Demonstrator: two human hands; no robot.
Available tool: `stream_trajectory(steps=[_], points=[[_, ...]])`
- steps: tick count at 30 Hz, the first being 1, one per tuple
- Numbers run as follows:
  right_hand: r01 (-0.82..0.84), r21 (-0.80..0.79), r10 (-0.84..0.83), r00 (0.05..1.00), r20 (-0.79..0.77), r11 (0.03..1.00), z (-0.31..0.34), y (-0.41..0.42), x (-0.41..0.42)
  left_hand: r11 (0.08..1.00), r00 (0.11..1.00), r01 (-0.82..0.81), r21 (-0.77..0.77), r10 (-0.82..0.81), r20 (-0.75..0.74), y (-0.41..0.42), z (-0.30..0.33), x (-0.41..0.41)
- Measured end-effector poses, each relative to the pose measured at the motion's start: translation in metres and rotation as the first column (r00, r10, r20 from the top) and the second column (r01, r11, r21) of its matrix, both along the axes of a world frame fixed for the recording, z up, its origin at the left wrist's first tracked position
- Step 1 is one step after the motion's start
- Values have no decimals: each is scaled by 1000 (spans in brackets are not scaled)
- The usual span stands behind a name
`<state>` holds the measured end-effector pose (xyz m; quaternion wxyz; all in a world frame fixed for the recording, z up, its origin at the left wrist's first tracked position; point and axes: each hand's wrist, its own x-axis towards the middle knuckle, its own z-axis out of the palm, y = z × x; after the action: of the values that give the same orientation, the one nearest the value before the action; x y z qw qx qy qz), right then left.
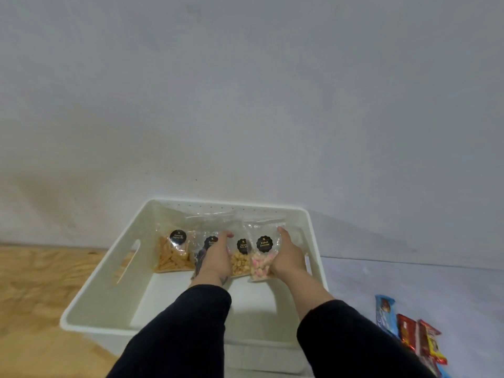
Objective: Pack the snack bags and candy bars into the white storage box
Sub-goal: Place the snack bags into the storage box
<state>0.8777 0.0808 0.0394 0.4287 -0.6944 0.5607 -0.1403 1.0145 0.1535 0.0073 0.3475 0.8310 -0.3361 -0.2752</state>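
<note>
So the box [90, 290] sits half on the wood floor [32, 282] and half on a pale sheet [409, 282], pushed up near the wall [245, 91]. My guess is that's so its long back side gives the bags something to lean on. Four snack bags stand in a row along that far wall, upright with the black labels facing forward, which packs them tight and leaves the whole front half of the box floor bare, probably for the candy bars.

Both arms in dark sleeves [191, 323] reach straight over the near rim into the box. The left hand [215, 257] lies on the dark-snack bag [200, 257], second from the left, fingers extended over its front with the tips up by the label. It looks like it's pressing or steadying rather than pinching, though I can't see the thumb, so that's a judgement. The right hand [289, 255] is along the right edge of the pink bag [260, 257], fingertips up at the top corner, palm against the side. Whether the thumb curls round behind the bag is hidden, so I can't tell if it's truly gripped or just nudged into line.

The stick-snack bag [171, 255] at the left end and the peanut bag [241, 260] between the hands stand untouched.

The candy bars [409, 328] are still outside, fanned on the sheet well off to the right.
</note>
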Motion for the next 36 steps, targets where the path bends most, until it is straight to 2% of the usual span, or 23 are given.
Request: stream_trajectory(steps=[5, 13, 18, 23, 25, 29, 36], points=[[-41, -22, 38, 991, -127, 999, -13, -2, 7, 996, 997, 74, 51, -75, 9, -6, -5, -1], [-44, -20, 39, 978, -205, 999, -5, -6, 8, 967, 980, 159, 197, -178, 84, -7, 12, 6], [-139, -2, 136, 970, -201, 990, 26, -4, 0, 938, 949, 149, 314, -224, 220, 2, 49, 10], [-320, -79, 302, 936, -181, 944, 72, 8, -18, 937, 924, 135, 321, -236, 300, 14, 94, 3], [-381, -166, 352, 918, -181, 909, 92, 15, -30, 938, 914, 169, 302, -263, 308, 18, 111, -9], [-449, -288, 368, 882, -293, 846, 122, 24, -70, 914, 871, 272, 302, -367, 327, 20, 133, -48], [-376, -259, 269, 890, -368, 890, 122, 29, -175, 875, 823, 385, 293, -470, 319, 13, 142, -146]])
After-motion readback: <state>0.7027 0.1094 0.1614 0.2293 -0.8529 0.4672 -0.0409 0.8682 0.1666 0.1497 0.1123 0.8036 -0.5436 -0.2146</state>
